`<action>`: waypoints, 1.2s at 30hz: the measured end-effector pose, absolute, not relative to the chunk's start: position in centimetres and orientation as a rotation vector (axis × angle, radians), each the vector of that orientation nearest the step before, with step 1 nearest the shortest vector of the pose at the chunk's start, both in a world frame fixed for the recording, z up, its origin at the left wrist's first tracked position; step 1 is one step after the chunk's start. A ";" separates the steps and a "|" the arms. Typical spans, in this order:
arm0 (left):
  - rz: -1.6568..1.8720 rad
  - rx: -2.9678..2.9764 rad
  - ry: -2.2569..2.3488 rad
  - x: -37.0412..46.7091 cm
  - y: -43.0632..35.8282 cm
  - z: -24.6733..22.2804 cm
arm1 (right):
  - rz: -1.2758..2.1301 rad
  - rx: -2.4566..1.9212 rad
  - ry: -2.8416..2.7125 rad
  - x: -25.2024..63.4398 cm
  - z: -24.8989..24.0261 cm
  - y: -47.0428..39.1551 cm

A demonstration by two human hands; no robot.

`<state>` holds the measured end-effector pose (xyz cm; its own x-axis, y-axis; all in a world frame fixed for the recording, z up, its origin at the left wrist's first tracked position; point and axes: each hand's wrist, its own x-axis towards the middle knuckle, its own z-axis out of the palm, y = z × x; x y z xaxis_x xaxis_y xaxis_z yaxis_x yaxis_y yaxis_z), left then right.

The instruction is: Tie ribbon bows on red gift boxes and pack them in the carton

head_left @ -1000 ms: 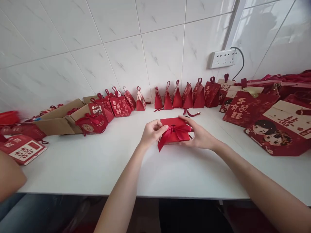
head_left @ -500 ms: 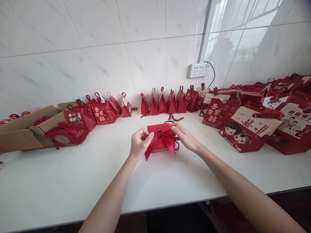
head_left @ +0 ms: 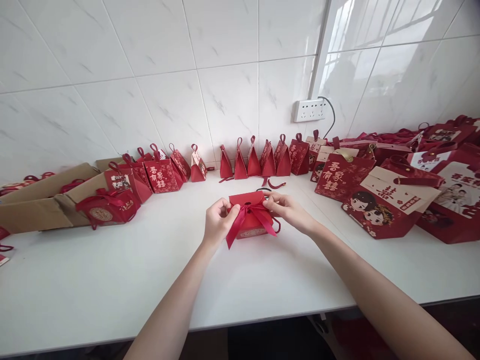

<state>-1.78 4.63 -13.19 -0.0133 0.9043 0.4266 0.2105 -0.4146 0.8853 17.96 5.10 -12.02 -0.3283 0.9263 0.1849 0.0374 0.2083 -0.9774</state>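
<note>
A small red gift box (head_left: 245, 199) stands on the white table in front of me, a dark hole in its upper flap. Across its front is a red ribbon (head_left: 258, 216) tied in a bow, with its tails hanging down. At the box's left side, my left hand (head_left: 220, 220) is closed, pinching the left loop of the ribbon between thumb and fingers. My right hand (head_left: 285, 209) is closed on the right loop, its fingertips close to the knot. A thin cord (head_left: 277, 226) curves out at the box's right side.
Several triangular red boxes (head_left: 240, 165) stand in a row along the tiled wall. A cardboard carton (head_left: 30, 215) and a bowed red box (head_left: 112, 207) sit at left. Printed red bags (head_left: 378, 200) crowd the right. A power strip (head_left: 310, 110) is on the wall; the table's edge (head_left: 270, 320) runs nearest me.
My right hand has shifted from the box's upper right corner inward and down onto the ribbon's right loop. My left hand keeps its pinch. The view has moved slightly.
</note>
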 end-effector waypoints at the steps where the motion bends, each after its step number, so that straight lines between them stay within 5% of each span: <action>1: 1.474 1.669 1.172 -1.7 4.6 -13.2 | 1.289 -0.926 -1.545 18.0 -12.1 5.1; 36: 1.490 1.686 1.184 -1.5 4.3 -13.6 | 1.290 -0.841 -1.460 18.2 -13.6 6.3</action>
